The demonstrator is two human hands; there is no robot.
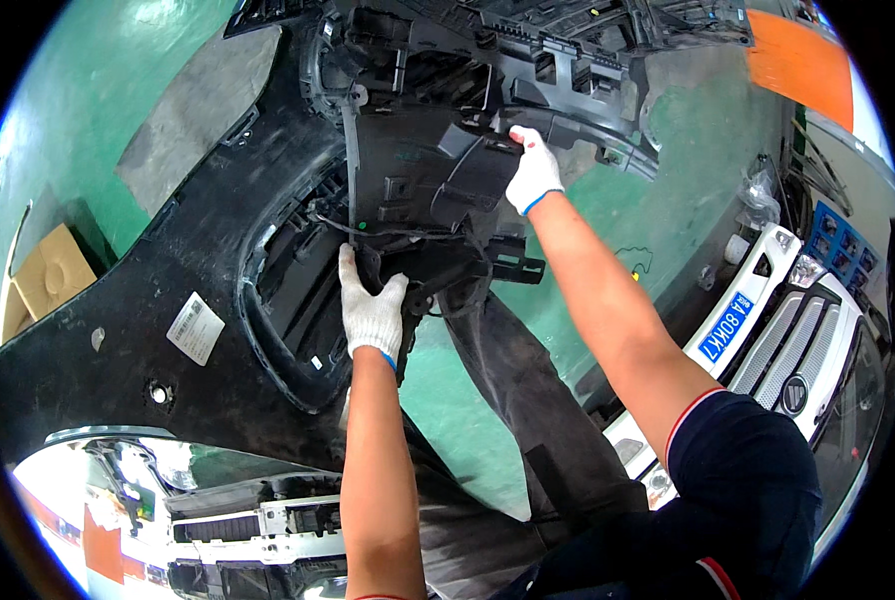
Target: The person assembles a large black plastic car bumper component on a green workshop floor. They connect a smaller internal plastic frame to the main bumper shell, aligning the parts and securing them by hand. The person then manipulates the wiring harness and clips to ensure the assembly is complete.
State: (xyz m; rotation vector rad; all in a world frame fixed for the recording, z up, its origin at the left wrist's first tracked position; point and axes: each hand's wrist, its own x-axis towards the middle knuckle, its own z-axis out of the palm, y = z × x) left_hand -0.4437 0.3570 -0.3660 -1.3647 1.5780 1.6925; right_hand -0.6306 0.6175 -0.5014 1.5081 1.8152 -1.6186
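Black car bumper (168, 300): inner side up, long axis running from lower left to upper right, lying on the green floor (688, 190). Left hand (371, 305), white-gloved: fingers curled on the rim of the bumper's opening. Right hand (534, 170), white-gloved: closed on a black bracket (468, 175) at the bumper's middle. Surroundings: cardboard box (53, 275) at left, white car front (788, 340) at right.

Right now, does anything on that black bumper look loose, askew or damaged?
A thin black wire hangs slack across the inside of the black bumper, above the left hand. The right hand grips an inner bracket. No cracks or breaks show; a white label sits flat.
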